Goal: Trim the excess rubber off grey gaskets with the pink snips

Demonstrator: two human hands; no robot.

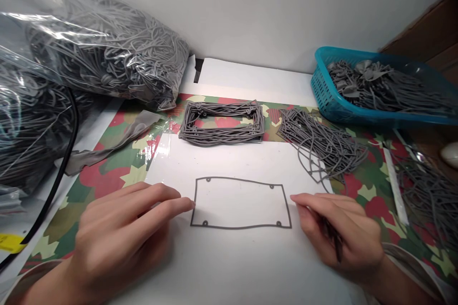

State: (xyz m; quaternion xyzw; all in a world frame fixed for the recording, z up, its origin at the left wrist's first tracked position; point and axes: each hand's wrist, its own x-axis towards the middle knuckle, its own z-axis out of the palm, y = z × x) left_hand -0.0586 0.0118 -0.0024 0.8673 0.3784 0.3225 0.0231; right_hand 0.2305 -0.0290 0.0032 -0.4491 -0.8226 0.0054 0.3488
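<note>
A thin grey rectangular gasket (243, 227) with small loops near its corners lies flat on the white sheet (229, 267). At the gasket's left side is my left hand (132, 228), its index fingertip touching the edge and nothing held in it. My right hand (336, 233) is just beyond the gasket's right side, its fingers curled round a dark, slender tool (336, 240) that points down out of the palm. Behind the gasket, a neat stack of similar frames (222, 136) rests at the sheet's far edge. A loose heap of grey frames (322, 143) lies to its right.
Clear plastic bags of grey pieces (118, 52) fill the left side, with a black cable (67, 152) in front. A blue basket (325, 86) of grey parts stands at the back right. More grey strands (429, 195) lie at the right on the camouflage-patterned cloth (110, 171).
</note>
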